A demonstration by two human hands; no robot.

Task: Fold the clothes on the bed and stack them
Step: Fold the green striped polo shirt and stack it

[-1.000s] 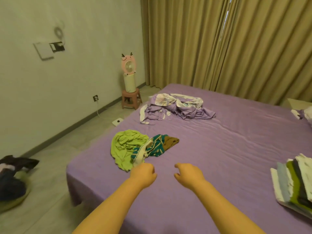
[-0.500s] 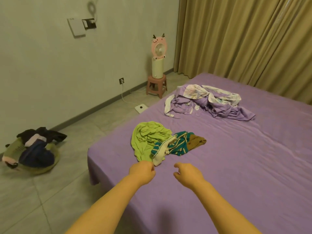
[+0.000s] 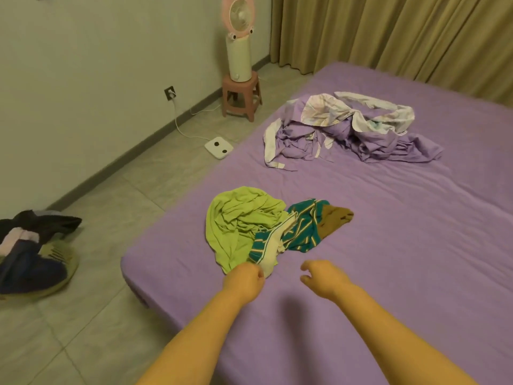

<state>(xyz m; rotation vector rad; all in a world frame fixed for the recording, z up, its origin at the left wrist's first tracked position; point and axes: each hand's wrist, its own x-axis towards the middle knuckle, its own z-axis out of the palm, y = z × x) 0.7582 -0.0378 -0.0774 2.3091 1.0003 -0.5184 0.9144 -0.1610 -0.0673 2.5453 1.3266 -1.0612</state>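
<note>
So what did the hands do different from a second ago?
The left hand reached forward to the near edge of the clothes pile, at the cream hem of the striped teal garment; whether it grips is unclear. The right hand opened its fingers a little. The camera swung left, so the folded stack left view. The green garment and the purple bedding heap stayed put.

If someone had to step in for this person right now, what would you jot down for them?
Left hand: fingers curled at the near edge of the green garment; whether it grips cloth yet is unclear.
Right hand: loosely curled, holding nothing, above the bed.
Teal striped garment and a brown piece lie crumpled beside the green one. A purple and white pile sits farther back.
Done: nothing folded in this view.
Left: fold each piece and stack them.
</note>
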